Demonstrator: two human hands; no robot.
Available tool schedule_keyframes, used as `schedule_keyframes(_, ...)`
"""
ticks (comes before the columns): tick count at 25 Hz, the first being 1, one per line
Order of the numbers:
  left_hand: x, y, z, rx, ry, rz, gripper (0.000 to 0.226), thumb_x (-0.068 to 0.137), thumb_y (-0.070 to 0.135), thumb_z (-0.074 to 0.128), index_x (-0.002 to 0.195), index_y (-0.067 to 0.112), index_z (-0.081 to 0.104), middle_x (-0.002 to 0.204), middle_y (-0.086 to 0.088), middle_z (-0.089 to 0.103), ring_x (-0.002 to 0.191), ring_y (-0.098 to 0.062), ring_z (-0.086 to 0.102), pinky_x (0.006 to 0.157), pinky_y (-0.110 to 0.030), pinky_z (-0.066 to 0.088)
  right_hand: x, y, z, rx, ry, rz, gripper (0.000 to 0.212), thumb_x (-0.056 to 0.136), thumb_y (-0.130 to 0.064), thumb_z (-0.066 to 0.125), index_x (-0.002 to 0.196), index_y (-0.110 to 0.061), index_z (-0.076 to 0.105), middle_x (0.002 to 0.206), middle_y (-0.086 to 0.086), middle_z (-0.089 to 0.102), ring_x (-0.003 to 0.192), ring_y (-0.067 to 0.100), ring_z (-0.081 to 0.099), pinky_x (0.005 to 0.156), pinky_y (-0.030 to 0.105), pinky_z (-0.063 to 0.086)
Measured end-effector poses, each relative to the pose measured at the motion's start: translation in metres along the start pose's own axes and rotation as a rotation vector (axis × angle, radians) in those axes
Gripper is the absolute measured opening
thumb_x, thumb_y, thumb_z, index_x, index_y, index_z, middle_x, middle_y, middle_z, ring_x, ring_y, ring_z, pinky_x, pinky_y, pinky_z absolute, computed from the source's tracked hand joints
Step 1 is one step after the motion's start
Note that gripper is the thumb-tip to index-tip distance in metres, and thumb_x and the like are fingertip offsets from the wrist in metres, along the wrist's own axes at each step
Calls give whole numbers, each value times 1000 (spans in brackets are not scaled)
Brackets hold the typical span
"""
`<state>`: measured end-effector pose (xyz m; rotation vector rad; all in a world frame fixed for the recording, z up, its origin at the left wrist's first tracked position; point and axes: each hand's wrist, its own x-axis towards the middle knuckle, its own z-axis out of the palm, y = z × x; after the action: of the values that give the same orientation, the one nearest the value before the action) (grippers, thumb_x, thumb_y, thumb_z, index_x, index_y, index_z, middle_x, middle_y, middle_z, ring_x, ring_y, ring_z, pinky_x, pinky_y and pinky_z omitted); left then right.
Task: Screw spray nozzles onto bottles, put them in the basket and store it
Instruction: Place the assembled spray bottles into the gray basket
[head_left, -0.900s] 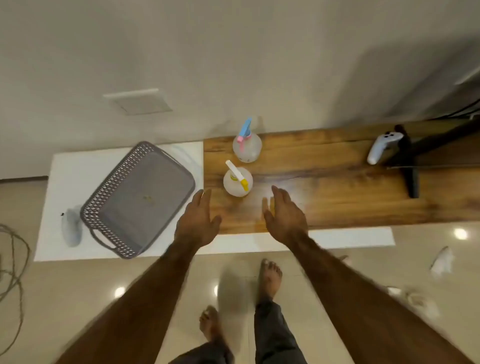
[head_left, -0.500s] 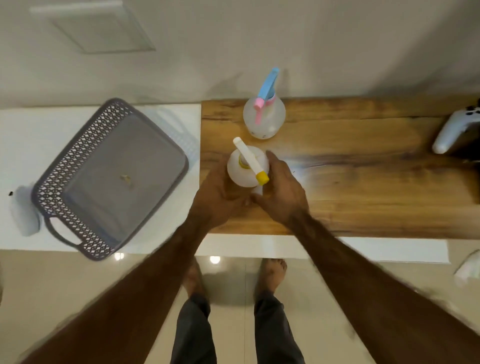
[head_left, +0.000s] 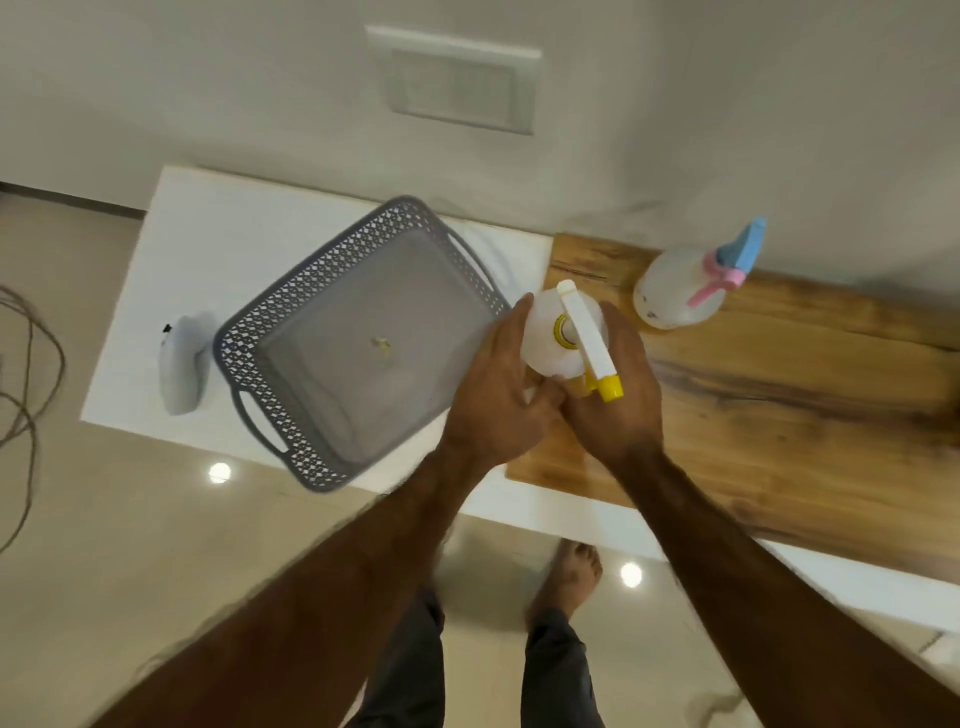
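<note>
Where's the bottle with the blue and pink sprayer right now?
In the head view, the blue-pink bottle stands at upper right on the wooden top, close to the wall, just right of the yellow-tipped bottle.

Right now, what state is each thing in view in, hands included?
White plastic bottle with white-and-yellow spray nozzle: upright, gripped on both sides, nozzle seated; tightness unclear.
Translucent bottle with blue-and-pink spray nozzle: standing on the wooden top, nozzle on, untouched.
Grey perforated plastic basket: on the white surface, no bottles inside.
Left hand: grip curled round the white bottle.
Right hand: grip curled round the same bottle.
White game controller: lying beside the basket.
</note>
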<state>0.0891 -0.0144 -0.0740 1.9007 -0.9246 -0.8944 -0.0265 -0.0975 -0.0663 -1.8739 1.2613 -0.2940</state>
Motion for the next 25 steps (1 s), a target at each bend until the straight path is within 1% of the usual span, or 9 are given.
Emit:
schedule_keyframes(3,11,-2,-43,3,134,36,87,85,51,70,157,16,36,150,-4,51,140,-20,51,111,-47,51,15,-46,27,-11,8,-67,83,78,-30,84,150,-25,43,140,-1,57,120,21,60,88,29,49)
schedule_keyframes(6,23,-20,-88,-8,239,23,82,80,49,78,150,27,41,141,8,52,133,-17,54,102,-47,55,27,-84,63,-1,-6,-108,77,81,-27,82,148,-21,44,139,0,58,123,22,57,89,26,44)
schedule_keyframes(8,35,-46,-107,31,273,7,85,77,48,77,151,25,43,142,6,54,133,-17,54,102,-46,55,35,-101,90,11,-7,-131,73,81,-30,78,146,-19,47,137,2,61,124,26,60,92,32,51)
schedule_keyframes(10,49,-74,-117,32,298,-11,84,74,47,76,149,23,46,141,1,58,132,-18,56,102,-47,55,45,-106,120,26,18,-127,72,79,-38,61,146,-15,49,136,7,63,120,33,64,93,46,57)
schedule_keyframes(12,66,-101,-120,40,296,-35,83,73,48,75,147,22,49,141,0,60,131,-20,57,102,-47,55,58,-102,146,29,23,-106,81,73,-41,45,148,-12,47,134,12,64,116,37,66,91,52,58)
schedule_keyframes(14,84,-123,-120,55,294,-50,82,72,48,75,145,20,51,139,-2,62,130,-22,59,103,-47,54,70,-96,165,2,15,-73,80,75,-34,46,151,-11,43,136,14,63,117,38,65,94,53,57)
schedule_keyframes(18,109,-144,-118,18,304,-52,80,72,44,76,145,21,52,139,-3,62,130,-22,60,107,-46,51,90,-90,181,-48,9,-45,77,79,-23,49,153,-8,40,140,17,61,123,39,61,101,47,52)
schedule_keyframes(22,116,-156,-115,-24,321,-92,84,77,50,78,151,25,47,143,-1,61,134,-20,58,106,-48,54,101,-84,187,-135,-41,-81,68,90,-20,61,153,-10,38,137,14,61,119,36,62,95,45,53)
schedule_keyframes(25,108,-143,-112,10,358,-83,88,78,47,80,152,16,44,144,-5,57,134,-20,55,110,-43,50,97,-79,181,-135,-28,-111,67,93,-23,56,155,-12,36,138,13,62,118,34,63,92,45,55)
